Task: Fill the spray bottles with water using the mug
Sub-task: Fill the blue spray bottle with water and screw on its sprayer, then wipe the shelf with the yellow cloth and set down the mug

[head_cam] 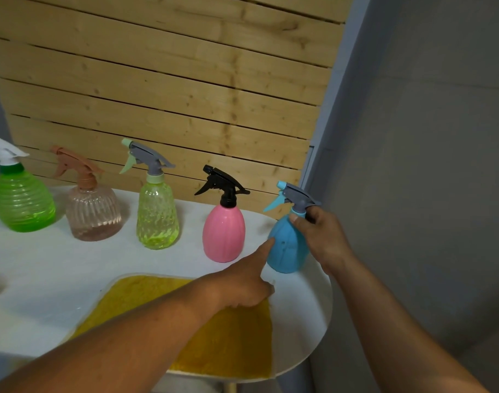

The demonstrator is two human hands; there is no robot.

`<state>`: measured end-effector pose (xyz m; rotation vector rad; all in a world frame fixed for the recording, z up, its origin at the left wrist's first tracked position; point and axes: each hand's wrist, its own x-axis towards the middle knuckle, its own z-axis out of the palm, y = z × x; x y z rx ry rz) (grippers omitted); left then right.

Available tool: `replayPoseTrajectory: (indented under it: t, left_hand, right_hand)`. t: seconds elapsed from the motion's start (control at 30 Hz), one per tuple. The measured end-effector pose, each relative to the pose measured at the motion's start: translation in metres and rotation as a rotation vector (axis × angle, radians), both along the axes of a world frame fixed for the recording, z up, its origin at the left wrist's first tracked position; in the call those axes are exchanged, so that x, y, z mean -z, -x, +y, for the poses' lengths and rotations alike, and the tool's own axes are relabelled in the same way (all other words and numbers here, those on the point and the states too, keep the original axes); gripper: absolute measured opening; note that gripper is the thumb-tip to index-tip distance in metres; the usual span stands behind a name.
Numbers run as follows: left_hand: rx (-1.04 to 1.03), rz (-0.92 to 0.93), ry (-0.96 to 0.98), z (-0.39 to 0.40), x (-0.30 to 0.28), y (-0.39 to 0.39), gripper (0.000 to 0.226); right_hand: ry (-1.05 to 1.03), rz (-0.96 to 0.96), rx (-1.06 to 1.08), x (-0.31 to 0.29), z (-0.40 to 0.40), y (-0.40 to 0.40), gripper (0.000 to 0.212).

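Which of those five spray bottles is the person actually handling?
The blue bottle, rightmost in the row. The right hand grips its neck and the left hand touches its side with a fingertip. The other four stand untouched.

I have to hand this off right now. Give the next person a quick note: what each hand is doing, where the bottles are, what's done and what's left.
Right hand grips the neck of the blue bottle, below its sprayer.
Left hand touches the blue bottle's side with one straight finger.
Five bottles stand in a row on the white table: green, clear pink, yellow-green, solid pink, blue. A yellow cloth lies in front.
All sprayers are still on. No mug in view.
Left: open the bottles and fill them. The solid ones hide their water level.
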<state>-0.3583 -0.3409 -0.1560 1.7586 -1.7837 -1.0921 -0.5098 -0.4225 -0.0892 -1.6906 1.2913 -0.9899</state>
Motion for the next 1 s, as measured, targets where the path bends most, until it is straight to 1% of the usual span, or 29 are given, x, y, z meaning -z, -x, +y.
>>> replayPoseTrajectory:
  t: [0.07,0.17,0.33,0.4,0.47,0.5,0.53,0.57,0.6,0.63,0.7,0.73,0.8,0.83,0.9,0.97,1.0]
  left_hand:
    - [0.005,-0.007,0.007,0.001,-0.001,0.0,0.099]
    - [0.016,-0.002,0.018,0.008,-0.003,-0.002,0.097]
    - [0.007,-0.018,0.053,0.033,-0.006,-0.017,0.088]
    - [-0.012,-0.033,0.103,0.046,-0.005,-0.029,0.081]
    - [-0.042,-0.05,0.164,0.06,-0.006,-0.043,0.075]
    - [-0.065,-0.07,0.196,0.066,-0.007,-0.052,0.072]
    - [-0.086,-0.103,0.225,0.072,-0.006,-0.06,0.07]
    - [-0.107,-0.146,0.247,0.078,-0.006,-0.07,0.068]
    - [-0.125,-0.19,0.258,0.084,-0.005,-0.08,0.067]
    - [-0.142,-0.235,0.259,0.091,-0.004,-0.091,0.066]
    - [-0.167,-0.322,0.257,0.107,-0.003,-0.113,0.064]
    - [-0.174,-0.355,0.257,0.115,-0.002,-0.123,0.063]
    - [-0.185,-0.421,0.243,0.129,-0.001,-0.142,0.064]
    - [-0.19,-0.457,0.228,0.137,0.0,-0.152,0.066]
    - [-0.195,-0.505,0.199,0.146,0.001,-0.165,0.071]
    - [-0.205,-0.535,0.177,0.154,-0.001,-0.173,0.071]
    - [-0.213,-0.548,0.167,0.159,-0.002,-0.178,0.069]
  right_hand:
    - [-0.003,-0.01,-0.001,0.001,0.0,0.001,0.016]
    - [-0.005,-0.011,0.008,0.002,0.001,0.002,0.018]
    - [-0.012,-0.04,0.041,0.006,0.008,0.002,0.018]
    - [0.021,-0.08,0.108,0.01,0.017,0.001,0.02]
    - [0.091,-0.122,0.261,0.016,0.034,-0.001,0.032]
    - [0.13,-0.154,0.324,0.02,0.047,-0.003,0.034]
    - [0.168,-0.186,0.341,0.023,0.062,-0.005,0.03]
    - [0.196,-0.203,0.3,0.027,0.077,-0.009,0.025]
    - [0.217,-0.186,0.205,0.031,0.091,-0.013,0.019]
    - [0.225,-0.125,0.068,0.034,0.106,-0.02,0.016]
    - [0.27,0.091,-0.252,0.041,0.13,-0.038,0.018]
    - [0.345,0.207,-0.389,0.047,0.136,-0.048,0.02]
    - [0.455,0.398,-0.638,0.059,0.147,-0.072,0.029]
    - [0.458,0.478,-0.731,0.064,0.154,-0.085,0.035]
    - [0.43,0.654,-0.822,0.077,0.161,-0.104,0.048]
    - [0.396,0.811,-0.848,0.085,0.165,-0.118,0.06]
    - [0.389,0.857,-0.855,0.088,0.167,-0.124,0.065]
